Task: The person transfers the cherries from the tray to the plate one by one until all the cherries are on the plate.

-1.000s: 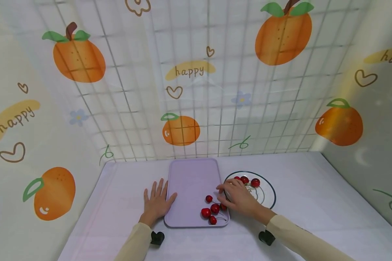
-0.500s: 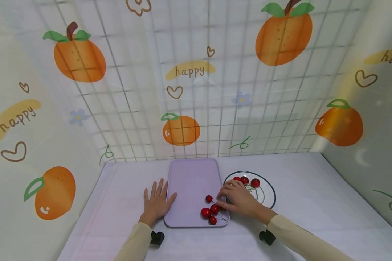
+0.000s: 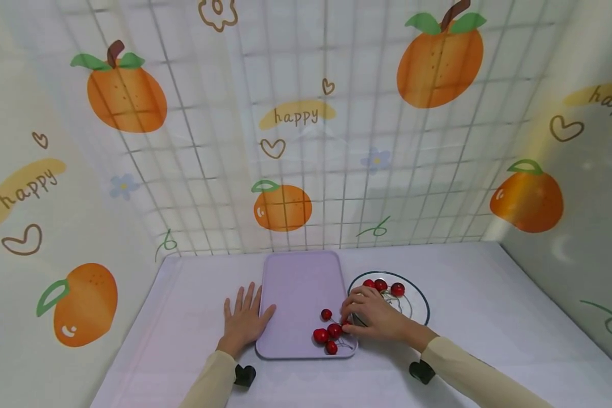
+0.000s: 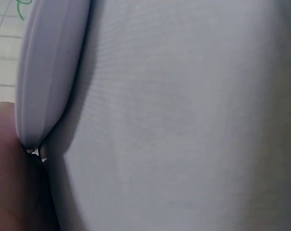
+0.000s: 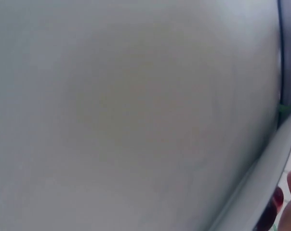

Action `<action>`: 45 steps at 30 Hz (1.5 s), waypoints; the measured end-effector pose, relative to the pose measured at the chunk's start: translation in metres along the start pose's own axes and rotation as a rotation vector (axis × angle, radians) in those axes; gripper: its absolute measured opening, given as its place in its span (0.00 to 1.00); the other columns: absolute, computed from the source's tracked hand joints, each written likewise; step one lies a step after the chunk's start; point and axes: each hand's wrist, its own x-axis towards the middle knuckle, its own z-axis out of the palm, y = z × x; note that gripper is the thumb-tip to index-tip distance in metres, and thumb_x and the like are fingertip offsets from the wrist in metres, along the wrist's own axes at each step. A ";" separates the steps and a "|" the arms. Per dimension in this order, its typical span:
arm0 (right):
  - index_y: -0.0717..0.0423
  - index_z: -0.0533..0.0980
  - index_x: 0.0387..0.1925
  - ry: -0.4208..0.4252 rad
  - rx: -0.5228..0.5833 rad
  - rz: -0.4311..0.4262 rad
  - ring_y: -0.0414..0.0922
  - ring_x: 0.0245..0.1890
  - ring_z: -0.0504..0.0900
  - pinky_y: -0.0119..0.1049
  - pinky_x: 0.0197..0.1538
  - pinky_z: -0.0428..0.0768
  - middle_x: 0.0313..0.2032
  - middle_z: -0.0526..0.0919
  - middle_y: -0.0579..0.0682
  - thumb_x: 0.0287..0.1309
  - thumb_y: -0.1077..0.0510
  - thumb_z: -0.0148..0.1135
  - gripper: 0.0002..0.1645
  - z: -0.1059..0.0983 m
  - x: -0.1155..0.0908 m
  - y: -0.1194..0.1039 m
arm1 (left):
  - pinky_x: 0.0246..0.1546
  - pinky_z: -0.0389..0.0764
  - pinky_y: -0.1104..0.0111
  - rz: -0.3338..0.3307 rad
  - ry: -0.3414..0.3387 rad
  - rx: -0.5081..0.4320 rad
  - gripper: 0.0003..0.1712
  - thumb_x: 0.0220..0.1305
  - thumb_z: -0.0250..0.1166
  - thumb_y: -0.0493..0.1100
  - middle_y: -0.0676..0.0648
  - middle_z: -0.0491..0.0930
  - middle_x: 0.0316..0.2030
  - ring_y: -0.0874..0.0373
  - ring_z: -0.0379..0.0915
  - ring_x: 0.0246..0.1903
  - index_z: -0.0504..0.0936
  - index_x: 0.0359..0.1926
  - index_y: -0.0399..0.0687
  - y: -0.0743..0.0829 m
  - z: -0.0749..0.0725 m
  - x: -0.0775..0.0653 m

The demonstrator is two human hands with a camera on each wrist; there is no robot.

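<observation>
My left hand (image 3: 242,323) lies with fingers spread on the table, its thumb over the left rim of the lilac tray (image 3: 301,294). Several red cherries (image 3: 321,336) with stems lie in the tray's near right corner. At the tray's right edge my right hand (image 3: 377,317) pinches a cherry (image 3: 345,323), mostly hidden by the fingers. Behind that hand is a round plate (image 3: 417,300) with a dark rim, bearing several more cherries (image 3: 398,289). In the right wrist view, the plate's raised edge (image 5: 261,192) partly covers dark red cherries (image 5: 267,216) beside the fingertips.
A white tabletop (image 3: 469,306) extends on both sides of the tray and plate. Behind it hangs a backdrop (image 3: 331,187) printed with oranges and a grid. Black heart-shaped pieces (image 3: 244,375) sit by both wrists.
The right thumb and fingers have closed in on the cherry at the tray's right edge, hiding most of it. My left hand stays in place. The head view has tilted slightly.
</observation>
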 end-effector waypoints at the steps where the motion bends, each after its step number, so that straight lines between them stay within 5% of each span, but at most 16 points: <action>1: 0.37 0.85 0.40 -0.007 0.002 -0.001 0.49 0.59 0.73 0.61 0.64 0.71 0.47 0.85 0.39 0.63 0.40 0.68 0.10 0.000 0.000 0.000 | 0.79 0.33 0.36 0.002 0.008 0.005 0.44 0.76 0.45 0.68 0.44 0.46 0.84 0.41 0.36 0.84 0.53 0.82 0.51 0.000 0.000 0.000; 10: 0.37 0.84 0.40 -0.013 0.051 0.022 0.47 0.59 0.73 0.59 0.63 0.71 0.46 0.85 0.36 0.61 0.42 0.71 0.09 -0.001 0.002 0.001 | 0.79 0.35 0.36 0.000 0.002 0.029 0.44 0.76 0.44 0.69 0.45 0.46 0.84 0.41 0.37 0.84 0.52 0.82 0.52 -0.001 -0.002 0.000; 17: 0.36 0.83 0.44 -0.022 0.180 0.148 0.43 0.58 0.73 0.56 0.63 0.74 0.45 0.84 0.32 0.62 0.42 0.71 0.10 -0.001 0.003 0.003 | 0.80 0.32 0.37 -0.001 0.002 0.014 0.44 0.76 0.44 0.69 0.46 0.44 0.84 0.42 0.34 0.84 0.51 0.82 0.52 -0.004 0.003 0.003; 28: 0.40 0.79 0.48 0.090 0.198 0.213 0.41 0.52 0.78 0.45 0.58 0.82 0.47 0.82 0.39 0.68 0.44 0.66 0.11 -0.002 0.006 0.002 | 0.79 0.29 0.37 0.010 0.018 0.019 0.47 0.74 0.41 0.73 0.46 0.43 0.84 0.42 0.32 0.84 0.49 0.83 0.54 -0.008 0.009 0.007; 45: 0.41 0.79 0.53 0.124 0.304 0.269 0.46 0.53 0.81 0.50 0.60 0.82 0.49 0.81 0.38 0.70 0.44 0.63 0.15 -0.008 0.010 -0.006 | 0.79 0.30 0.37 0.004 0.014 0.015 0.47 0.74 0.42 0.74 0.49 0.43 0.84 0.43 0.32 0.84 0.50 0.83 0.56 -0.012 0.014 0.010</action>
